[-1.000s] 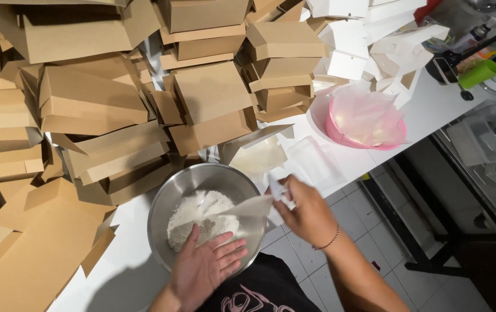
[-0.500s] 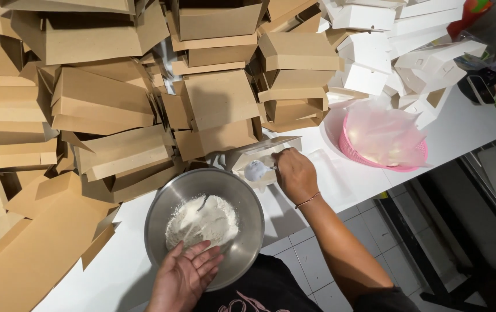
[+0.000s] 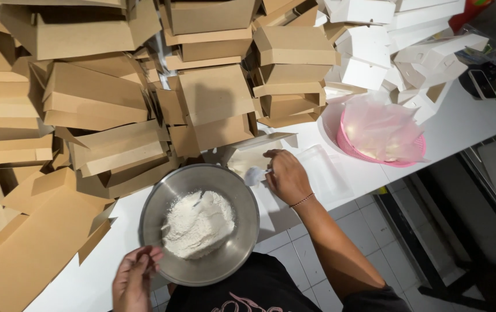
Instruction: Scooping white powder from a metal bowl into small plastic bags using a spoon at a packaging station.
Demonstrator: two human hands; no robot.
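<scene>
A steel bowl (image 3: 242, 196) with a heap of white flour (image 3: 197, 224) sits at the near edge of the white table (image 3: 462, 124). My left hand (image 3: 134, 278) rests at the bowl's near left rim, fingers loosely bent, holding nothing that I can see. My right hand (image 3: 285, 176) is just right of the bowl, closed on a small white scoop (image 3: 254, 175) dusted with flour. The scoop hangs over an open white container (image 3: 248, 159) beside the bowl.
Stacks of folded brown cardboard boxes (image 3: 115, 98) fill the table's left and back. White boxes (image 3: 375, 52) are piled at the back right. A pink basket (image 3: 382, 136) lined with a clear plastic bag stands to the right. A clear flat lid (image 3: 323, 170) lies by my right hand.
My right hand drew away from the bowl to the container on its right with the scoop. My left hand slid off the flour to the bowl's near left rim.
</scene>
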